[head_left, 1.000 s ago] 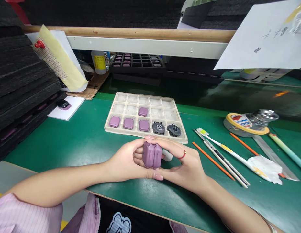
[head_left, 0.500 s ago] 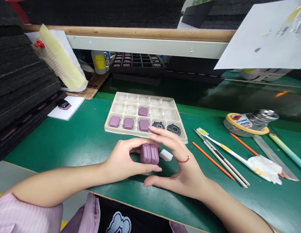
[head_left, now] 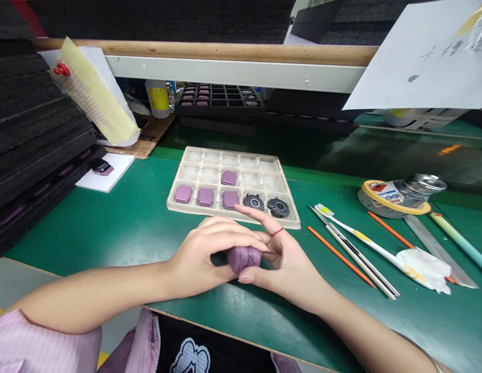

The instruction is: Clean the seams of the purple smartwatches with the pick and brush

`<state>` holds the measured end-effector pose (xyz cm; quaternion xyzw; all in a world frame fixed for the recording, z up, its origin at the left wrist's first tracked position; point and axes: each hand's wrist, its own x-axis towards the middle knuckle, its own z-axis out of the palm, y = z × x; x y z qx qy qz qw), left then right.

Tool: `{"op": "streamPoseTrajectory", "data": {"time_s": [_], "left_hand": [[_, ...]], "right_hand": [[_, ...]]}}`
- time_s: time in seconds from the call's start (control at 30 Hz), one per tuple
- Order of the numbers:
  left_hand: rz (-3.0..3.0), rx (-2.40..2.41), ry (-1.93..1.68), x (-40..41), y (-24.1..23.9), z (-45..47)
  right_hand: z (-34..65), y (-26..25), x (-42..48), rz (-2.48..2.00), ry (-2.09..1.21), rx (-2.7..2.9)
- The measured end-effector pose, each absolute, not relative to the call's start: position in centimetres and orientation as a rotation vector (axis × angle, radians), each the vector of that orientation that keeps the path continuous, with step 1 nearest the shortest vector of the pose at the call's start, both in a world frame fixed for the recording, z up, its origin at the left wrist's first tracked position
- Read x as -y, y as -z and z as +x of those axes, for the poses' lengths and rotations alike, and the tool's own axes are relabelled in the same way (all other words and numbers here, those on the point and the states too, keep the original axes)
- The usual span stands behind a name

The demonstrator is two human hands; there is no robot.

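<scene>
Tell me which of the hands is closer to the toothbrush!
The right. The right hand is at the purple cases, left of the toothbrush in the picture; the left hand, also at the cases, is farther left.

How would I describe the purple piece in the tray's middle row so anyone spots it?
On the green tabletop, left of the toothbrush, lies a pale tray with three rows. In its middle row, third compartment from the left, sits the purple piece. It's the only one there; the tray's other three purple pieces share the nearest row with two black discs.
</scene>
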<state>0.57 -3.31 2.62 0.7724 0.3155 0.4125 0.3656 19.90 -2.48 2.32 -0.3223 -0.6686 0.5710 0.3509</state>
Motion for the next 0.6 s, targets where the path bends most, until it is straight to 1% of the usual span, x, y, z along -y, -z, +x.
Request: {"op": "streamPoseTrajectory", "data": {"time_s": [0.1,0.2,0.3,0.4,0.5,0.6], "left_hand": [[1.948,-0.782,-1.064,3.4,-2.4,0.5],[1.849,-0.817,-1.049,3.6,-2.5,0.6],[1.548,-0.854,-0.982,3.7,-2.9,0.9],[1.206,-0.753,-0.815,3.7,-3.3,1.1],[1.081,-0.685,-0.699,3.6,-3.6,1.2],[1.059,-0.709,-0.709,3.5,-3.6,1.3]], "right_hand": [[19.5,-2.5,2.8,-0.826,-1.403,1.708],[19.5,-2.4,2.9,-0.814,-1.209,1.751],[19.9,-2.0,2.9,-0.841,-0.932,1.817],[20.3,-1.8,2.7,-0.814,-0.744,1.878],[20.4,-1.8,2.6,-0.767,-0.668,1.930],[20.4,-1.9,2.5,-0.731,-0.629,1.964]]}}
